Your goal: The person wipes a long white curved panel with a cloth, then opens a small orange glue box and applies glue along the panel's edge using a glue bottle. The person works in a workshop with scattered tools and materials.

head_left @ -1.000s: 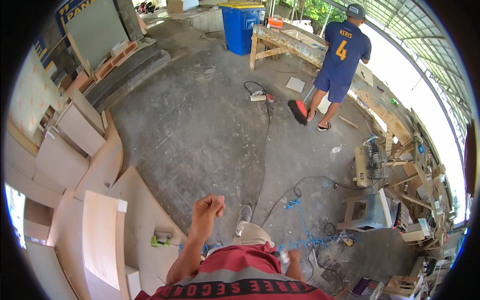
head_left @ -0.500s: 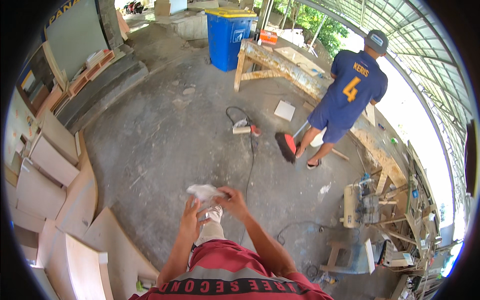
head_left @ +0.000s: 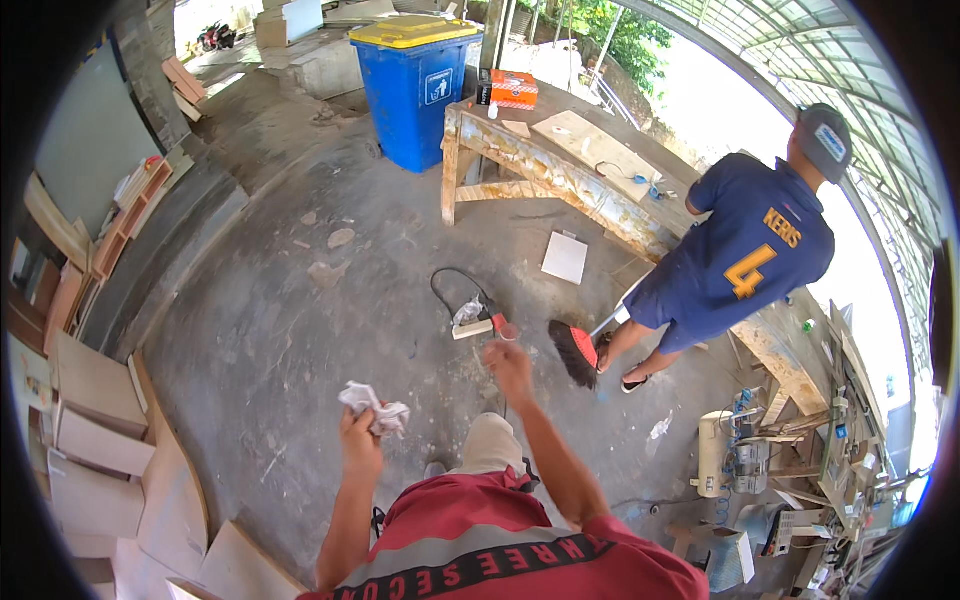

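Observation:
My left hand is raised in front of my chest and clutches a crumpled white rag. My right hand is lifted further forward, blurred, fingers loosely apart and holding nothing. It hovers over the concrete floor near a small red and white power tool with a black cable. My knee in beige trousers shows between the two arms.
A person in a blue shirt stands at a worn wooden workbench, a red-headed broom by their feet. A blue bin with a yellow lid stands behind. Wood panels stack at the left, machines at the right.
Both hands were together on the white rag; now they have parted, the left keeping the rag and the right swinging forward. The view has moved closer to the workbench and the person.

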The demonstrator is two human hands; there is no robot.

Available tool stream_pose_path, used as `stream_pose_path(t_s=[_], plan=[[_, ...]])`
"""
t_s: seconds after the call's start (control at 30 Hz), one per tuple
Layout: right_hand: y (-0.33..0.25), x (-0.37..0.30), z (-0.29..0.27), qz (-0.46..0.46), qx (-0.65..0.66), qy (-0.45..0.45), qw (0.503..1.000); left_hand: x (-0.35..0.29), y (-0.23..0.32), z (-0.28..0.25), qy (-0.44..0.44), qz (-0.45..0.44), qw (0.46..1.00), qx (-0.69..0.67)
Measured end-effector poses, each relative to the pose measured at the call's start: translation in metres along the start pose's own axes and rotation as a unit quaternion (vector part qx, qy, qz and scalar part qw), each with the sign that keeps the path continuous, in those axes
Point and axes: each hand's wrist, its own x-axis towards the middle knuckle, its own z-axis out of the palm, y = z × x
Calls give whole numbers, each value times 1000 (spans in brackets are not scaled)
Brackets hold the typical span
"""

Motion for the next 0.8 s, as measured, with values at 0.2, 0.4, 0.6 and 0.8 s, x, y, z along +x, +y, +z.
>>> stream_pose_path(t_s=[0.2,0.4,0.6,0.8], plan=[[73,346,-141,-86,-160,220,958,105,-17,7,127,62,989,-47],[23,582,-206,12,-338,334,880,125,-48,37,283,21,934,-216],[-28,712,-252,-1,-395,306,866,121,-79,82,424,-66,901,-58],[4,791,-285,-32,-471,329,818,98,-92,67,405,-120,894,148]])
